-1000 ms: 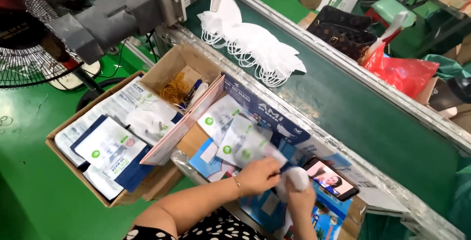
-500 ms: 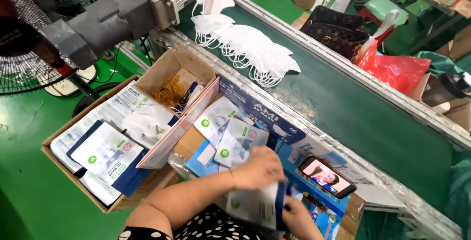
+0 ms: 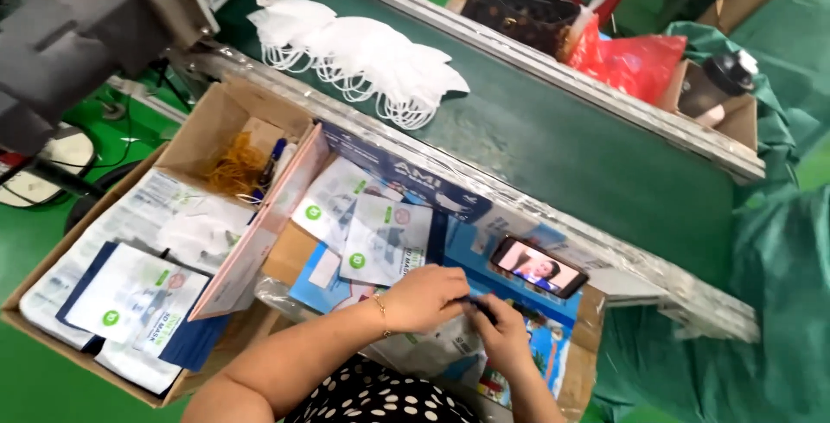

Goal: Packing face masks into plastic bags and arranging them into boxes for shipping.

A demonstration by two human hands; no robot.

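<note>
I see both hands meeting over a flat mask pouch, a glossy plastic packet, white with print, lying across the lap just under the hands. Its long axis seems to run left to right, from beneath the left wrist toward the right hand, though most of it is hidden. The left hand sits on top, its grip curled and pressed together at the pouch's upper edge. The right hand lies just beside and a little below it, its grip pinching the same edge where something dark shows between the fingertips; I cannot tell what that dark thing is. The two hands touch, and neither is plainly nearer the pouch.

Just beyond the left hand lie two more pouches, flat and shiny, each with a small green round mark. Beyond the right hand a phone rests tilted with its screen lit, propped on blue printed cartons. Well off to the left of the left hand is a cardboard box divided by a pinkish card, holding stacked pouches, a tangle of yellow rubber bands and a pen. Farther away from both hands runs a green conveyor belt carrying a heap of soft white masks with looped ear cords. A red plastic bag sits past the belt.
</note>
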